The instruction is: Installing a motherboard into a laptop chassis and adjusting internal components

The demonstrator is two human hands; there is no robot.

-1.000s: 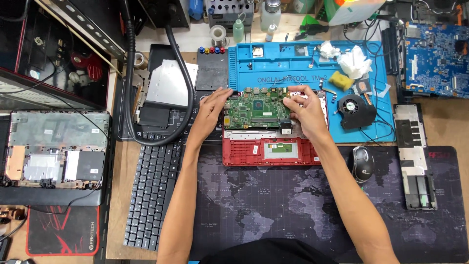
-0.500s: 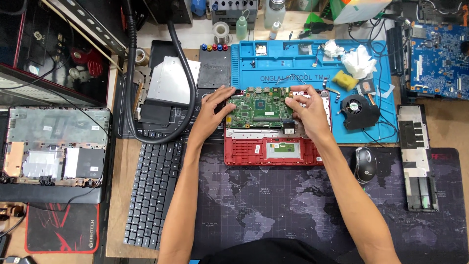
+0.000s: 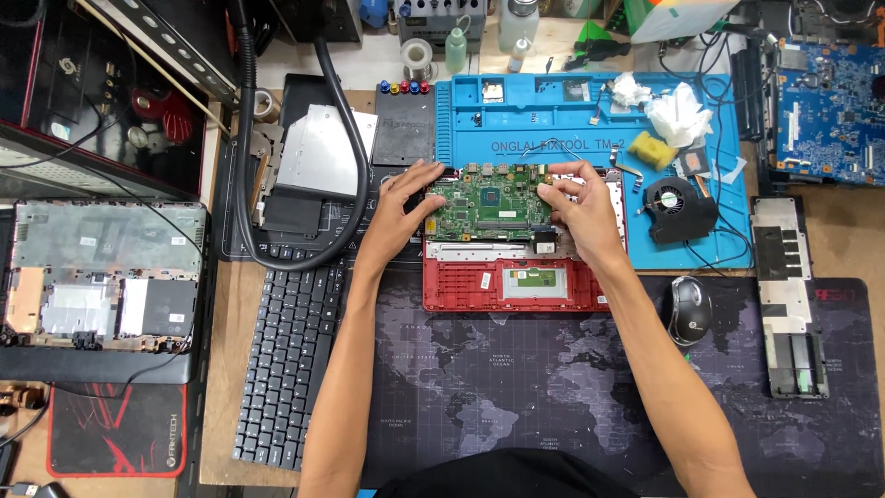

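Hardly anything moved: both hands, left hand (image 3: 403, 214) and right hand (image 3: 579, 214), still pinch the green motherboard (image 3: 489, 203) at nine and three o'clock, seating it in the red laptop base (image 3: 461, 288).

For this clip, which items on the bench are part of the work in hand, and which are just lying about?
In hand:
- left hand and right hand, at either end of the green circuit board
- red laptop shell under that board

Lying about:
- black keyboard
- mouse
- black fan
- yellow sponge
- blue circuit board
- grey opened laptop base
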